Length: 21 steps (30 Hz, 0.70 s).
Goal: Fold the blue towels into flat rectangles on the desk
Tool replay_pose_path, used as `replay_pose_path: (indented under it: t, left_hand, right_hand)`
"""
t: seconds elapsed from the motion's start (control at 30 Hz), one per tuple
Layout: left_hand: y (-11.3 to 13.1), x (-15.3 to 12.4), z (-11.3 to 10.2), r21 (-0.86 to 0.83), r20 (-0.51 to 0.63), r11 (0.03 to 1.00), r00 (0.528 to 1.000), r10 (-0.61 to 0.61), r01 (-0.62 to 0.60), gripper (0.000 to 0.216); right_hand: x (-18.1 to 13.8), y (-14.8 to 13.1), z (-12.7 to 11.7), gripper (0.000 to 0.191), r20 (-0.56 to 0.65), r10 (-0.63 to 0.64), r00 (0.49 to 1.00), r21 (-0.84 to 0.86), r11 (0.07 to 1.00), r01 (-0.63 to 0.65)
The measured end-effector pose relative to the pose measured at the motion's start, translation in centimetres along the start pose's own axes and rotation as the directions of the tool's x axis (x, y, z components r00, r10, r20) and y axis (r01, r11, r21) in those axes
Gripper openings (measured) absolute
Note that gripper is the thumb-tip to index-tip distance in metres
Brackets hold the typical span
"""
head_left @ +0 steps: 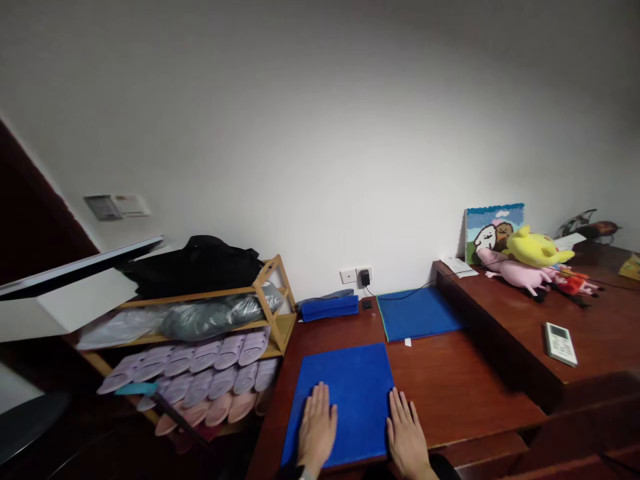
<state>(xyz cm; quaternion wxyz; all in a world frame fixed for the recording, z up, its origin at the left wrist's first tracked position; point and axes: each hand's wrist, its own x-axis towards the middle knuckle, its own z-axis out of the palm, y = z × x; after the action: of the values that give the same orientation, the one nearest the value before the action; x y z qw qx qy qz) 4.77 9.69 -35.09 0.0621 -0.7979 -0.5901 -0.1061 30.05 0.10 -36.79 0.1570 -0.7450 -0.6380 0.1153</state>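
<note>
A blue cloth [350, 387] lies flat on the near part of a dark red wooden table [450, 387]. My left hand [319, 427] rests flat on the cloth's lower left part, fingers stretched out and holding nothing. My right hand [406, 437] lies flat at the cloth's right edge, fingers spread, partly on the wood. A second blue cloth [417, 312] lies spread further back. A folded blue cloth [330, 307] sits by the wall.
A wooden shoe rack [220, 347] with several slippers stands left of the table, a black bag [195, 263] on top. On the raised right surface lie a white remote [560, 343], plush toys [530, 260] and a picture [494, 227]. A charger sits in the wall socket [364, 275].
</note>
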Motion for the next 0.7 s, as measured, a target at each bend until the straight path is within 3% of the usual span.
replay_pose_path:
  t: [0.17,0.27,0.37,0.5,0.6,0.7]
  left_hand:
    - [11.6,-0.9,0.4,-0.191,0.061,0.932,0.944,0.324,-0.308,0.059]
    - [13.4,-1.6,0.5,-0.240,0.092,0.911,0.927,0.364,-0.334,0.058]
    - [9.9,-2.3,0.1,-0.231,0.156,0.932,0.935,0.318,-0.278,0.061]
    - [1.2,-3.7,-0.6,-0.133,0.228,0.991,0.971,0.064,-0.034,0.068]
    - [-4.4,-5.4,-0.5,-0.057,0.191,0.994,0.978,-0.081,0.094,0.069]
    - [-6.9,-6.7,0.3,-0.049,0.127,0.993,0.987,-0.097,0.104,0.072]
  right_hand:
    - [0.2,0.7,2.0,0.061,-0.024,-0.126,0.992,-0.031,0.992,0.125]
    - [0.2,0.9,2.5,0.062,-0.024,-0.142,0.990,-0.071,0.988,0.140]
    - [0.2,0.7,2.2,0.061,-0.035,-0.122,0.992,-0.068,0.991,0.119]
    - [0.1,0.4,1.8,0.061,-0.030,-0.083,0.996,-0.037,0.996,0.082]
    - [0.0,0.3,1.7,0.061,-0.033,-0.081,0.996,-0.024,0.997,0.080]
    - [0.0,0.2,1.7,0.061,-0.037,-0.080,0.996,-0.026,0.997,0.079]
